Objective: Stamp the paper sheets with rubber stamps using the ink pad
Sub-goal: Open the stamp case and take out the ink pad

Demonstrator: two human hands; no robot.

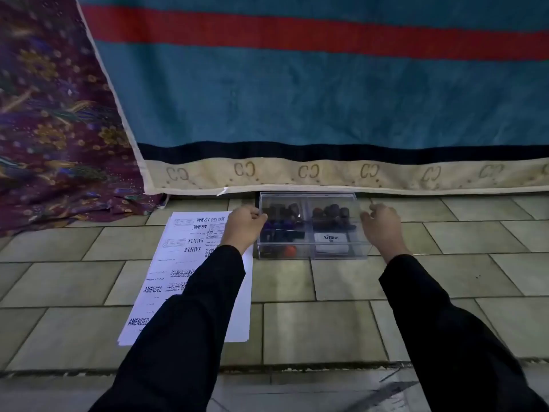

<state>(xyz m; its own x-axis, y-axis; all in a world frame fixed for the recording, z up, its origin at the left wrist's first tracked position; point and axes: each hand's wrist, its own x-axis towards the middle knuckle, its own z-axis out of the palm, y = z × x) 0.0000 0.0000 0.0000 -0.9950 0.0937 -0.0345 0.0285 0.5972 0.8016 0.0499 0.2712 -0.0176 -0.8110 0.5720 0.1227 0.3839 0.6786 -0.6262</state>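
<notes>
A clear plastic box [309, 200] sits on the tiled floor, divided into two compartments. The left compartment holds several dark rubber stamps [282, 224]; the right one holds more stamps and a white Artline ink pad [331, 242]. My left hand [242, 226] grips the box's left side and my right hand [383, 226] grips its right side. A stack of paper sheets [184, 263], printed with AMENDED, SAMPLE and AIR MAIL marks, lies on the floor left of the box, partly under my left sleeve.
A blue blanket [326, 99] with a red stripe and cream border hangs just behind the box. Purple patterned cloth [53, 129] lies at the far left. Grey floor tiles [326, 322] stretch toward me.
</notes>
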